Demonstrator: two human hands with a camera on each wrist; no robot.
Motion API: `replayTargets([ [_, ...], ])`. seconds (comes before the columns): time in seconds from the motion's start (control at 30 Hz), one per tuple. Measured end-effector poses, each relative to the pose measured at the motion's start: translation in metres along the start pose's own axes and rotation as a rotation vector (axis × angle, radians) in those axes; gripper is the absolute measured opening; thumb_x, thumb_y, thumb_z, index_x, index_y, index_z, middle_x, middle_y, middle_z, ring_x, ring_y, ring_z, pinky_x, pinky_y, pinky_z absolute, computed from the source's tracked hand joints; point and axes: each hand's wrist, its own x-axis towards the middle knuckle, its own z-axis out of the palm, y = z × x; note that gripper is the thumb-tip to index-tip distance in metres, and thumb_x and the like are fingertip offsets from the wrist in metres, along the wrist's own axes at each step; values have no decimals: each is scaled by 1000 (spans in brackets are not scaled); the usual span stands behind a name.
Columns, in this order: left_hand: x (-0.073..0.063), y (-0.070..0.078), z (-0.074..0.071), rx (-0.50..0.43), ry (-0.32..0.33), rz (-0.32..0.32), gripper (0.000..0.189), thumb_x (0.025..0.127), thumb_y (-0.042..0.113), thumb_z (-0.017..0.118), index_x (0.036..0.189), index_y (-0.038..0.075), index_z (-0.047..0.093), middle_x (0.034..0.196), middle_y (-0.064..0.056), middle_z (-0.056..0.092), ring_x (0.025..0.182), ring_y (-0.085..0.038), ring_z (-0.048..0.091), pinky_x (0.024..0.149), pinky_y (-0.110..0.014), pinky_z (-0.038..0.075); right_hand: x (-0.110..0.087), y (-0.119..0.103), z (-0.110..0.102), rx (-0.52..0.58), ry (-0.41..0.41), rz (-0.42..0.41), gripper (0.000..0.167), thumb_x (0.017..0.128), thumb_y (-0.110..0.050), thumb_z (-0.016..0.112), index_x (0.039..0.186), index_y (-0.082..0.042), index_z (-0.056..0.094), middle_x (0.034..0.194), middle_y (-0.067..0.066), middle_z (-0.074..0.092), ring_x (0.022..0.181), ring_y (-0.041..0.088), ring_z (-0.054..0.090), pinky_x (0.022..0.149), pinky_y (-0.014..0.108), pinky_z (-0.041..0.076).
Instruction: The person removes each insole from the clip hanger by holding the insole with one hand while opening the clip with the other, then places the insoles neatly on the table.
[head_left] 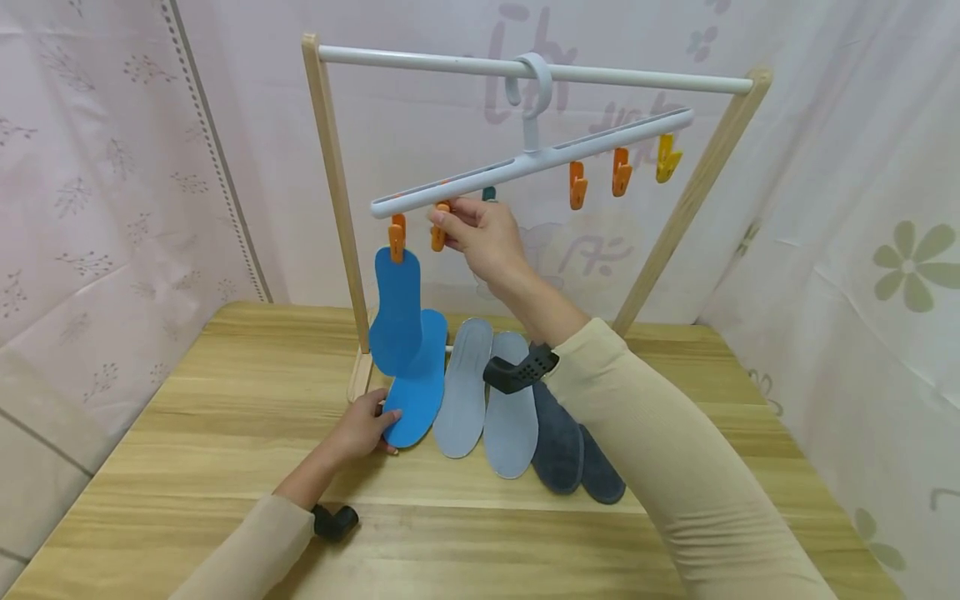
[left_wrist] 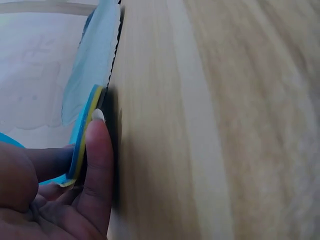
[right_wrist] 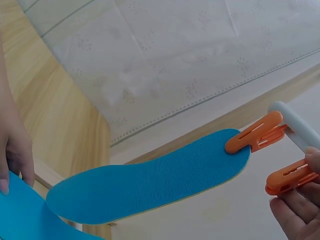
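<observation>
A blue insole (head_left: 396, 308) hangs from an orange clip (head_left: 397, 239) at the low left end of the white hanger (head_left: 487, 176). My right hand (head_left: 483, 237) pinches the neighbouring orange clip (right_wrist: 291, 177), whose jaws hold nothing. Below, my left hand (head_left: 365, 427) grips a second blue insole (head_left: 422, 400) by its near end, thumb on top and fingers beneath. In the left wrist view, that insole's edge (left_wrist: 84, 132) shows a blue and a yellow layer, lifted slightly off the wood. The hanging insole overlaps the gripped one in the head view.
Two grey insoles (head_left: 462, 392) and two dark insoles (head_left: 558, 442) lie to the right on the wooden table (head_left: 450, 542). The hanger tilts on a white rod (head_left: 645, 79) between wooden posts (head_left: 337, 192). More orange clips (head_left: 577, 185) and a yellow clip (head_left: 666, 158) hang at its right.
</observation>
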Motion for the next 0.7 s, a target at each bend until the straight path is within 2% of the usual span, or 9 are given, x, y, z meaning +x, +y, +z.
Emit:
replayTargets([
  [0.3,-1,0,1,19,-60,-27,40,105,5,51,141,-12,43,89,-20,68,57,-14,66,57,-33,60,-1,2,-4,-29,0,-2,39,99,-27,65,133,-9,67,123,10,72,108,21,71,99,32,58],
  [0.4,-2,2,1,74,-66,-28,39,105,5,52,139,-13,46,91,-20,69,58,-14,65,55,-33,59,-1,3,-4,-31,-3,0,40,99,-27,64,134,-9,66,123,10,72,110,20,70,99,32,58],
  [0.47,-2,5,2,140,-33,-46,37,103,7,56,134,-12,50,93,-21,69,60,-16,66,56,-33,58,-1,3,-3,-33,-5,-1,40,99,-27,64,134,-9,66,123,10,72,111,20,70,99,31,58],
  [0.53,-2,8,3,247,30,-54,36,101,9,60,131,-10,54,97,-20,70,68,-18,67,58,-33,58,-2,3,-4,-34,-4,-2,40,99,-27,64,135,-9,66,123,10,72,111,19,69,98,31,58],
  [0.7,-4,16,10,508,177,-57,42,95,16,71,127,-9,60,108,-20,71,93,-27,70,75,-39,59,-3,3,-5,-25,1,3,39,99,-26,65,134,-9,66,121,10,73,110,20,70,98,32,59],
])
